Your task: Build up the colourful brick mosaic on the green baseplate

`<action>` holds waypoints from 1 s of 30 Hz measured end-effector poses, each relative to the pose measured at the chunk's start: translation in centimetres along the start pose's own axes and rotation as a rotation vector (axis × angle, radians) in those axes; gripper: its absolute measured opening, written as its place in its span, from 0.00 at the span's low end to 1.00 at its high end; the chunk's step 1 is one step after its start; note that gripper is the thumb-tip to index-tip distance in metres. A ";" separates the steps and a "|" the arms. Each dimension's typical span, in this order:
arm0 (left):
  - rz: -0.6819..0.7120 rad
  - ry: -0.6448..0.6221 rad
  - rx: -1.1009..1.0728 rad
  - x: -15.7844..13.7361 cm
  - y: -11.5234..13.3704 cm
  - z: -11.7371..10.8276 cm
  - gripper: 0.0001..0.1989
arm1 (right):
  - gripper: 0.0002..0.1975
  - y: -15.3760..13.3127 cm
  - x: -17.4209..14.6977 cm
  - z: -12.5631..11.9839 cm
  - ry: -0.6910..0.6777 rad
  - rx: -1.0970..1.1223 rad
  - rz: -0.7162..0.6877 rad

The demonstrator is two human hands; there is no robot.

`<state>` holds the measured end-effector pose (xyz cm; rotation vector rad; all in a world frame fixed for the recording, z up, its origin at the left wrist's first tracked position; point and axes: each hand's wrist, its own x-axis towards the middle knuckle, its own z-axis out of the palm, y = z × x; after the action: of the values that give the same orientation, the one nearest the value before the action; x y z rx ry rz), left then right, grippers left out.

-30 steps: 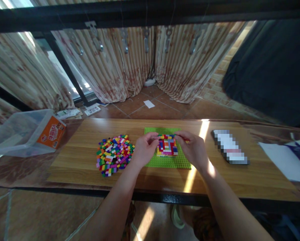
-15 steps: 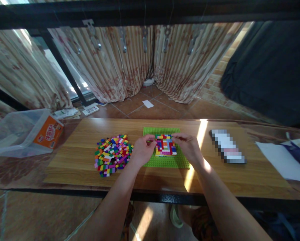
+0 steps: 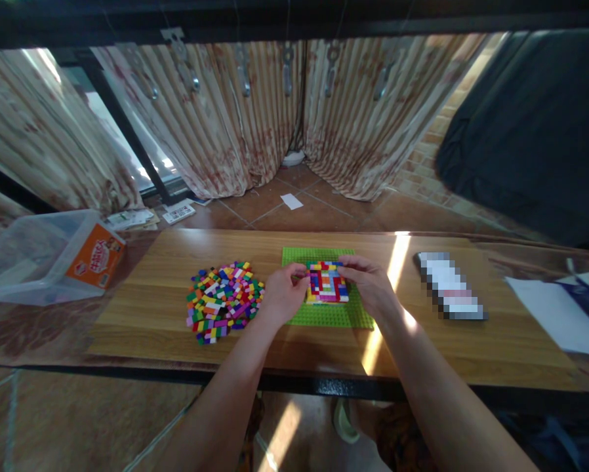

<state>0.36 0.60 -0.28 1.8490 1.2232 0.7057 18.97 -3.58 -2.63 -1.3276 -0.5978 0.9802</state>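
A square build of multicoloured toy bricks [image 3: 328,285] sits on a green studded baseplate [image 3: 299,316]. At its left side is my left hand [image 3: 285,293], thumb and forefinger bent against the upper left edge. My right hand [image 3: 370,282] reaches in from the other side, its fingertips on the upper right corner of the build. Both hands are closed on the build's edges; any small brick between the fingertips is too small to make out. Left of the baseplate lies a heap of loose bricks [image 3: 224,298], partly behind my left hand.
All this rests on a wooden tabletop [image 3: 142,301]. A phone-like dark object [image 3: 449,286], blurred out, lies to the right, with white paper [image 3: 550,311] beyond it. A clear plastic bin [image 3: 39,259] with an orange label stands at the left. Curtains [image 3: 216,124] hang behind.
The view has shifted slightly. My right fingers have closed in a little at the build's upper right corner; my left hand stays nearly where it was.
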 end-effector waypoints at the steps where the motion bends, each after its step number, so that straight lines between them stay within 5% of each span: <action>1: 0.000 0.000 -0.011 0.0 0.0 0.1 0.09 | 0.18 0.0 0.0 0.0 0.008 0.015 0.006; 12: 0.025 0.001 0.006 -0.4 0.1 0.2 0.10 | 0.22 0.3 0.3 0.0 0.030 0.024 0.017; 22: -0.180 0.323 0.723 1.0 -2.7 -5.7 0.17 | 0.20 -0.1 -0.6 -0.7 0.042 0.022 -0.013; 30: -0.198 0.348 0.880 1.4 -4.4 -5.4 0.14 | 0.20 -0.5 -0.9 -0.5 0.047 -0.057 -0.036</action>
<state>-5.49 4.58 -1.04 2.2829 2.1554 0.4008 19.08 -4.58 -2.10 -1.3823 -0.6163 0.9061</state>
